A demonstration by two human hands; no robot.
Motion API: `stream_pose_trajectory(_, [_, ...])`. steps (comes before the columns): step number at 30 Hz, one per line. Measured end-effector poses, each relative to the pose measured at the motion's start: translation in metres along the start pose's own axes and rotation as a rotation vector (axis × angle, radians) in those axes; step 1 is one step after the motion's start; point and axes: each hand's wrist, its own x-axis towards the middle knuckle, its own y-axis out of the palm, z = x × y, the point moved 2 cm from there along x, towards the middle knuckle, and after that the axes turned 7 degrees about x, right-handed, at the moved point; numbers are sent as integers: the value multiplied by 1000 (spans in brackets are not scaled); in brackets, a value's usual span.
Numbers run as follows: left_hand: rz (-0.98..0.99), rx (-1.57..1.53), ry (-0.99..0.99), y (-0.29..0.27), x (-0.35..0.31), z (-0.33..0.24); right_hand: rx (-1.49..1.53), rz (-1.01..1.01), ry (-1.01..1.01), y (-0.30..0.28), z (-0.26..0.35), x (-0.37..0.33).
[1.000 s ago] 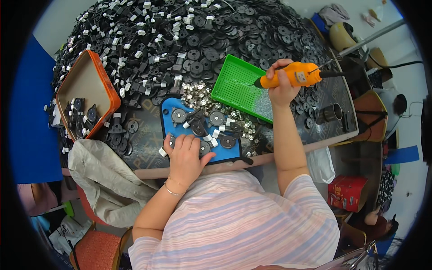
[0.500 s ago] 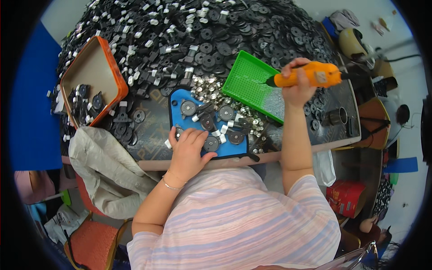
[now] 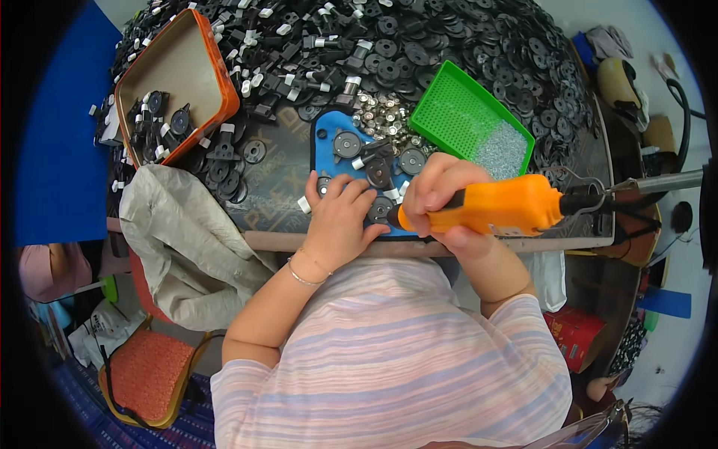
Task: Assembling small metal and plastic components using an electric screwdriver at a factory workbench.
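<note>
My right hand (image 3: pixel 452 196) grips an orange electric screwdriver (image 3: pixel 520 206) that lies nearly level, its dark nose pointing left. The nose is beside a round black disc part (image 3: pixel 379 210) on a blue mat (image 3: pixel 324 156); whether they touch is unclear. Spread over the mat's left part is my left hand (image 3: pixel 340 221), fingers apart, with thumb and forefinger bordering that disc. Other black disc parts (image 3: pixel 347 144) with white tabs lie on the mat, some partly hidden by my hands.
A green tray (image 3: pixel 449 105) holds small silvery pieces at its right end. Shiny metal caps (image 3: pixel 385 114) lie beside the mat. An orange-rimmed tray (image 3: pixel 229 101) contains several black parts. Behind rises a heap of black parts (image 3: pixel 419 37). Grey cloth (image 3: pixel 176 232) drapes over the table's front left.
My right hand has brought the screwdriver from over the green tray down and left to the disc on the mat. My left hand stays on the mat. The whole view has shifted somewhat.
</note>
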Motion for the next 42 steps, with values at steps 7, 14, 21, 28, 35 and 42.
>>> stream_pose_trajectory(7, [-23, -5, 0, 4, -1, 3, -43, 30, -4, 0, -9, 0])
stream_pose_trajectory(14, [-21, 20, 5, 4, -1, 2, -187, 192, -30, 3, -14, 7])
stream_pose_trajectory(21, [-10, 21, 18, 3, 2, 1, -57, 450, 61, -3, -2, 29])
stream_pose_trajectory(28, [1, 56, 4, 1, -2, 1, 14, -178, -421, -76, 42, 29])
stream_pose_trajectory(35, [17, 70, -1, -1, -1, -3, -318, -581, -562, -155, 40, 15])
stream_pose_trajectory(42, [5, 85, 0, 0, 0, -3, -294, -569, -557, -163, 32, 19])
